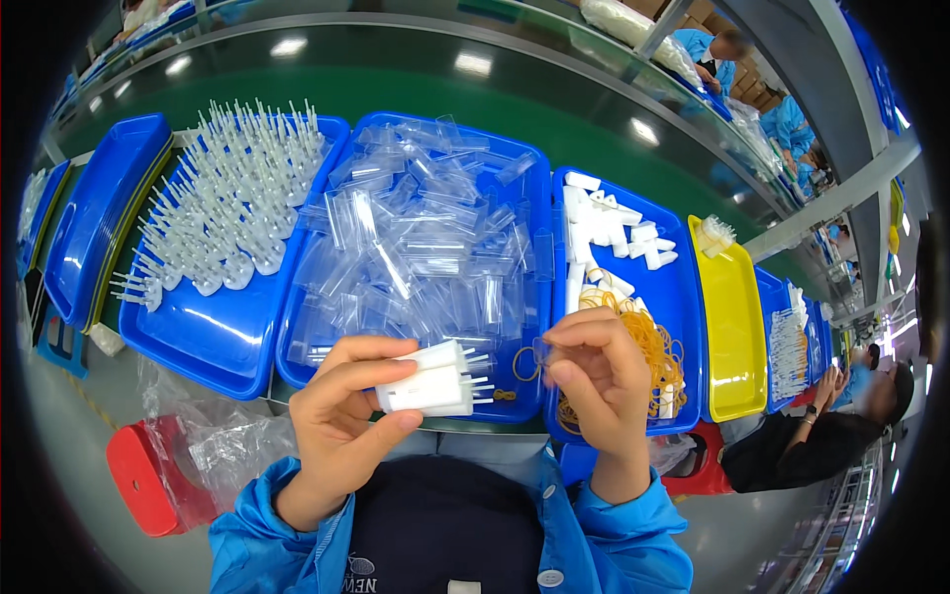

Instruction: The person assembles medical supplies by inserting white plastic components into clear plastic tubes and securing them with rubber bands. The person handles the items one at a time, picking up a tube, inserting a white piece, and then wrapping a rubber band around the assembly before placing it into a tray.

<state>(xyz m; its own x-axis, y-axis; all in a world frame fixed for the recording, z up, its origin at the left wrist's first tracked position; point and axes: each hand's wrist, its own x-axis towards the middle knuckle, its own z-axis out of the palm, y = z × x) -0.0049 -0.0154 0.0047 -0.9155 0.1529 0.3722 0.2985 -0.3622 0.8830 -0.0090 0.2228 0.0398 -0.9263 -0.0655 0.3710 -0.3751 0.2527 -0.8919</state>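
My left hand is closed round a small bundle of white flat plastic pieces, whose thin stems point to the right. Beside it, my right hand pinches a thin yellow-brown rubber band, which hangs as a loop toward the bundle without visibly touching it. Something small and clear shows at the right fingertips, too faint to name. Behind the right hand lies a heap of rubber bands, together with white block-like pieces, in a blue tray.
A blue tray in the middle holds many clear plastic sleeves. Left of it, another blue tray carries white stemmed pieces. A yellow tray stands at right. Red stools flank me; a co-worker sits at far right.
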